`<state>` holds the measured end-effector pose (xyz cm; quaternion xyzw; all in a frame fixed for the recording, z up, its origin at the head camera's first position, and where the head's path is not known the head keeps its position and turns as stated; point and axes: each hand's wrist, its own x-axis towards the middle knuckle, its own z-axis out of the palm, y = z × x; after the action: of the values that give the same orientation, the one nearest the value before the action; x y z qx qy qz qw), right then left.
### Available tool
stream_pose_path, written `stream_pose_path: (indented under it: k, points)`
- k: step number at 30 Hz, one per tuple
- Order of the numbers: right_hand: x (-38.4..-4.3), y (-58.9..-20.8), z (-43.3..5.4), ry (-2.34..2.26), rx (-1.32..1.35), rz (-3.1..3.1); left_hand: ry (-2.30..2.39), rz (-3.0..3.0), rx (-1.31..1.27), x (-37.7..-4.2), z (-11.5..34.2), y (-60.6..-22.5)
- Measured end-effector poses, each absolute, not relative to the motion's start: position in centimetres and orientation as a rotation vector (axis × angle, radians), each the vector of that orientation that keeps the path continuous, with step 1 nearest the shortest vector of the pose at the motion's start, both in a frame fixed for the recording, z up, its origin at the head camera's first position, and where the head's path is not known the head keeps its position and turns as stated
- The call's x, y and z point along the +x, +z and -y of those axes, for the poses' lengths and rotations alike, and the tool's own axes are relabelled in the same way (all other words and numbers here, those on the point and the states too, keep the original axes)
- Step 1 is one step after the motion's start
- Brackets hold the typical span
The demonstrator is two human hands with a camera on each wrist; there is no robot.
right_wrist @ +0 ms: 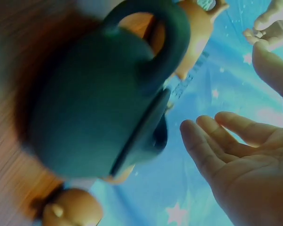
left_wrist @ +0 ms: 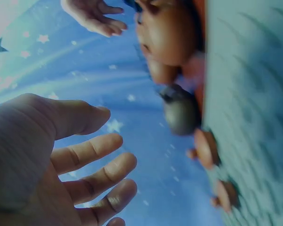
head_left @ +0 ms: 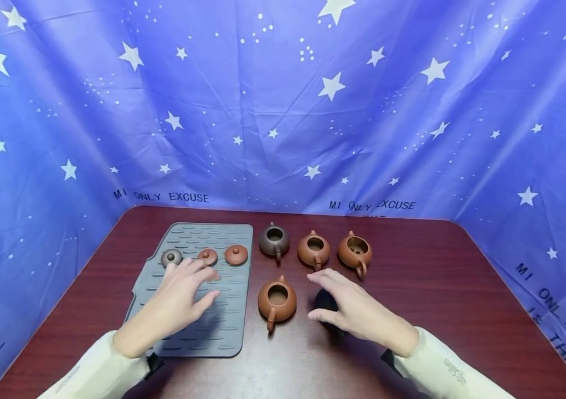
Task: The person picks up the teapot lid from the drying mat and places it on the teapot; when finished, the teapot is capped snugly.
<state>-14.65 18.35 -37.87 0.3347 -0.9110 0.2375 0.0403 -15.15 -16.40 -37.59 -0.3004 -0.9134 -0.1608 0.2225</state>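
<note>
My left hand (head_left: 183, 291) hovers over the grey ridged mat (head_left: 223, 327), its fingers spread and loosely bent, holding nothing. Just beyond its fingertips a grey lid (head_left: 171, 257) and two reddish-brown lids, one small (head_left: 207, 256) and one larger (head_left: 236, 254), lie on the mat, knobs up. My right hand (head_left: 358, 307) is above a black teapot (head_left: 325, 302), partly hiding it, with thumb and fingers apart. The right wrist view shows that pot's round body (right_wrist: 85, 103) and looped handle, with the palm clear of it. Between the hands stands a lidless brown teapot (head_left: 277, 302).
Behind, in a row right of the mat, are a dark grey-brown teapot (head_left: 274, 240) and two reddish-brown teapots, one in the middle (head_left: 314, 249) and one at the right (head_left: 355, 253), all lidless. Blue star-printed cloth (head_left: 283, 111) hangs around the dark red table (head_left: 442, 288).
</note>
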Motion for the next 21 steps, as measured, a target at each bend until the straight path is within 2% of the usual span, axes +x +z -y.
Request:
stream_pose_path:
  k: [12,21]
  points:
    - [-16.2,-38.4,-14.4,0.609,1.153,2.878,-0.353,2.626,-0.615,-14.4,23.9,-39.7]
    - [-16.7,-39.0,-13.0,0.527,1.158,2.904,-0.315,2.815,-0.642,-13.9,26.6,-40.5]
